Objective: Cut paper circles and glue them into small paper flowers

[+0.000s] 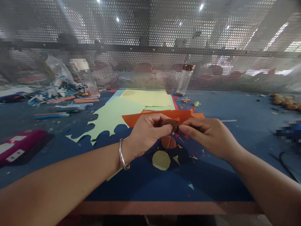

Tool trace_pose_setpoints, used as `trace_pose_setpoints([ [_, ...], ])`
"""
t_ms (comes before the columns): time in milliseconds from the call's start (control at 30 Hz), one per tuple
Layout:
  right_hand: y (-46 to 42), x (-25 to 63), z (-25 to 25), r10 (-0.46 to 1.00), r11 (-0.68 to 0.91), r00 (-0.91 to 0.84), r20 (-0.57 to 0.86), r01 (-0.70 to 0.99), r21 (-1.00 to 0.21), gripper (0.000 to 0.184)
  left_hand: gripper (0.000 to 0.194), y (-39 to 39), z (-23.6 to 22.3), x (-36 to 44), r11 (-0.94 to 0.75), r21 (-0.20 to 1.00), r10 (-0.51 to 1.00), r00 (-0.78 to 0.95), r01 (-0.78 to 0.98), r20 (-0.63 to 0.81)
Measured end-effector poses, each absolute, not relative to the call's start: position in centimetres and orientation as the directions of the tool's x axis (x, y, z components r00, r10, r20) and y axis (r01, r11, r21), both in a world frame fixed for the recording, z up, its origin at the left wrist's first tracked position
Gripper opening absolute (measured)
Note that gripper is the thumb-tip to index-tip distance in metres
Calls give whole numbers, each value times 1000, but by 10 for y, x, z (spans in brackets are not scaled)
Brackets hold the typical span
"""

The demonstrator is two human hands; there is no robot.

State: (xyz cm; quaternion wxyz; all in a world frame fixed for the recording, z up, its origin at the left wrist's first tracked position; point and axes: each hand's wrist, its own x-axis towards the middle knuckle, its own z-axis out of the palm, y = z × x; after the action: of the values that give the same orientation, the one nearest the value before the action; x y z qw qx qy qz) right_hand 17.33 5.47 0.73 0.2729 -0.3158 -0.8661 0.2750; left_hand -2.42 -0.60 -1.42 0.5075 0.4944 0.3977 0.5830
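Your left hand and right hand pinch the small brown folded paper disc, long axis left-right, above the blue desk.

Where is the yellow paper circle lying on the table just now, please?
In the head view, the yellow paper circle lies flat on the blue table, near the front edge, just below the orange folded circle and beneath both hands.
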Motion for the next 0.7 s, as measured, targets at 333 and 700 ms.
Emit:
trace_pose_setpoints([
  [333,55,174,7,682,658,-671,290,391,-644,41,9,-7,-14,-23,-151,970,987,30,-190,160],
  [700,54,174,6,655,701,-679,332,381,-603,40,6,-7,-13,-25,-213,977,976,41,-17,213],
])
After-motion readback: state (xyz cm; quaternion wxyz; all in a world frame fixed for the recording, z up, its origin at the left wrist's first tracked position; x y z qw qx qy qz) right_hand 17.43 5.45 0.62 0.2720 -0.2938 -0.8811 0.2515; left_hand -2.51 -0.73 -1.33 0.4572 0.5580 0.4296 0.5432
